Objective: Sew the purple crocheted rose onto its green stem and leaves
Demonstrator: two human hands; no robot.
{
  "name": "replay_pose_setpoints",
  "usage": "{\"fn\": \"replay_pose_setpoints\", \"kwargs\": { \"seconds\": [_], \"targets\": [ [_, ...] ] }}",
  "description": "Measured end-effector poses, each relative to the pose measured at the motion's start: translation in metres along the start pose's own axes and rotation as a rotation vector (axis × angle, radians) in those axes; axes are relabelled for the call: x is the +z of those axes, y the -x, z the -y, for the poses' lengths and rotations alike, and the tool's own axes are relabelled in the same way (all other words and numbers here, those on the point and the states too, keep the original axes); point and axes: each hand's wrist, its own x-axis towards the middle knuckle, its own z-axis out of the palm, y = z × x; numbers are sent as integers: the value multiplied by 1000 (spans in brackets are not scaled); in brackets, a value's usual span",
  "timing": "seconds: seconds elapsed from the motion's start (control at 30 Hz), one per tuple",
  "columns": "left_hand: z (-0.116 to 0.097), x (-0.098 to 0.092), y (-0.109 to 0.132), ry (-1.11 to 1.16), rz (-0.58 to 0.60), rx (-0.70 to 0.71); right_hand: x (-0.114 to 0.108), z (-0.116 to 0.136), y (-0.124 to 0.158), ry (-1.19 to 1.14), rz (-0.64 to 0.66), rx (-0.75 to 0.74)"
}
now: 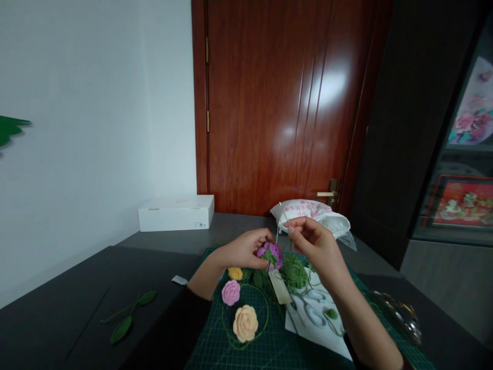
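Note:
My left hand grips a purple crochet flower with green leaves at its base. My right hand pinches a thin needle just above that flower, and a pale thread runs down from it toward the bloom. Below my hands, a green yarn ball and a paper tag rest on a green cutting mat. Yellow, pink and peach crochet flowers lie to the left. Scissors rest on white paper under my right forearm.
The mat lies on a dark table. Crochet leaves on a wire stem lie left of it, and a glass object sits at the right. A white box and a white plastic bag stand behind, before a wooden door.

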Motion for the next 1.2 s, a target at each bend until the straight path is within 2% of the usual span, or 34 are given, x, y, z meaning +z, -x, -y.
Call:
{"fn": "replay_pose_setpoints", "kwargs": {
  "seconds": [0.13,0.2,0.4,0.5,0.6,0.8,0.97,1.07,1.2],
  "targets": [
    [-36,-16,9,73,-211,69,14,15,8,-106,34,20],
    [-49,-19,13,205,-307,114,21,19,9,-73,29,-11],
    [-62,-22,20,289,-476,124,43,21,-3,68,-21,-138],
    [-63,-23,22,358,-427,103,50,18,-7,143,-72,-183],
    [-65,-24,21,454,-361,77,54,14,-6,96,-92,-166],
    [-67,-19,11,453,-605,134,56,11,-7,-39,-135,-94],
    [-68,-16,10,339,-674,184,50,10,-9,-53,-89,-60],
    [-69,-16,12,249,-657,194,45,14,-7,55,-141,-121],
    [-73,-14,15,191,-556,142,41,20,-5,121,-174,-153]
  ]
}}
